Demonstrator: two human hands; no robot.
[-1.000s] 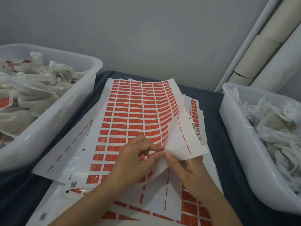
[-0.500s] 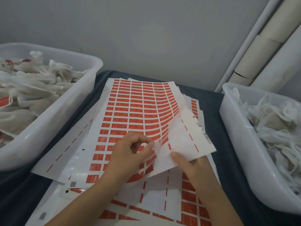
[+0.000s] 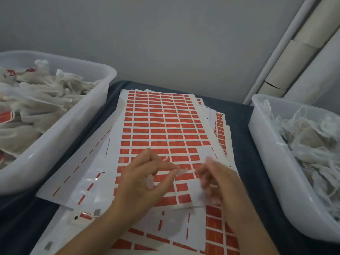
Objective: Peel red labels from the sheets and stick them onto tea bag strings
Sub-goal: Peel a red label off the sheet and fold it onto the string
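Left hand (image 3: 145,183): over the top sheet (image 3: 161,133), thumb and forefinger pinching a small pale strip (image 3: 181,171) that points toward the right hand. Right hand (image 3: 215,181): just beside it, blurred; fingers bent down onto the sheet's near right corner, grip not legible. Labels (image 3: 158,126): red grid beyond both hands. Bins: left bin (image 3: 60,142) and right bin (image 3: 272,162) of tea bags, outside each hand.

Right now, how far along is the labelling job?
Done: some tea bags in the left tub already carry red labels. In hand: the left hand pinches a small pale strip over the top label sheet; the right hand is blurred. Left: the sheet is nearly full, and the right tub holds bags with no labels visible.
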